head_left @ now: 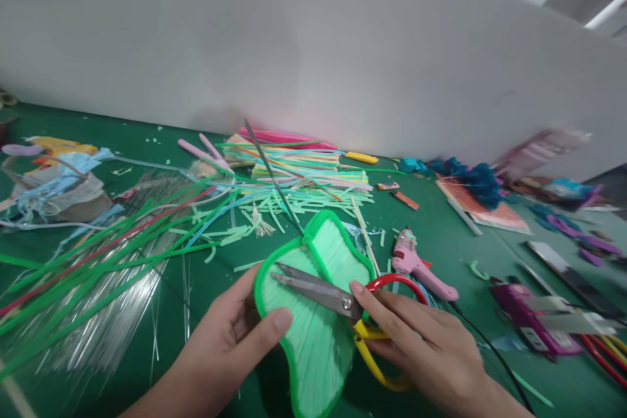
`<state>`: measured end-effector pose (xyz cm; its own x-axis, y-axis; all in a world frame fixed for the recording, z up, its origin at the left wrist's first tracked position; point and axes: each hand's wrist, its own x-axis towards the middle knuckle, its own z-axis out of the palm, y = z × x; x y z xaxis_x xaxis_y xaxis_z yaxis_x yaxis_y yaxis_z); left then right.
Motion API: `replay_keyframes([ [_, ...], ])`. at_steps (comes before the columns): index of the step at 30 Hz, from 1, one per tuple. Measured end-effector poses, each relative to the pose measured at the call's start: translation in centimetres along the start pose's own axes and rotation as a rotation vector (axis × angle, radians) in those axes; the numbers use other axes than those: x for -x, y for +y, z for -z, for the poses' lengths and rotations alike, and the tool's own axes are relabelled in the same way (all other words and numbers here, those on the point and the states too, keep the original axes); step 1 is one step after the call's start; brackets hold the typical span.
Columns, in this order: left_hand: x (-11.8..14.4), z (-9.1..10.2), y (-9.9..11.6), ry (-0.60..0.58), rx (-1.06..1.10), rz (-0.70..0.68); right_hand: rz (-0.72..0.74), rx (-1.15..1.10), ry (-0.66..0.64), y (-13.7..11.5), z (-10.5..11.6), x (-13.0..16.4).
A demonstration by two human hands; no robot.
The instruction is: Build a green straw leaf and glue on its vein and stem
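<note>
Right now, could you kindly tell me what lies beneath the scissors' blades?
Beneath the blades is the green leaf-shaped piece, its ribbed face visible on either side. The strip directly covered is hidden; contact is unclear.

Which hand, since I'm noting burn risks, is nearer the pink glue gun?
Right. The right hand, holding the scissors, is just below the pink glue gun in the picture; the left hand is farther away leftward, holding the green piece.

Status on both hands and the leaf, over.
Left hand holding leaf. Right hand holding scissors, slightly open, over leaf. Glue gun just beyond right hand.
</note>
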<state>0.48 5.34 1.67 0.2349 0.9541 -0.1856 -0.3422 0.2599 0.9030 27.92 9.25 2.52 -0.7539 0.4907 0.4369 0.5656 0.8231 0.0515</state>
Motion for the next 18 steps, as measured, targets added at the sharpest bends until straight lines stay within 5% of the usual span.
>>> replay_keyframes([
  [18,0.3,-0.5,0.7,0.011,0.044,0.049,0.035,-0.037,-0.014,-0.3,1.2,-1.4],
])
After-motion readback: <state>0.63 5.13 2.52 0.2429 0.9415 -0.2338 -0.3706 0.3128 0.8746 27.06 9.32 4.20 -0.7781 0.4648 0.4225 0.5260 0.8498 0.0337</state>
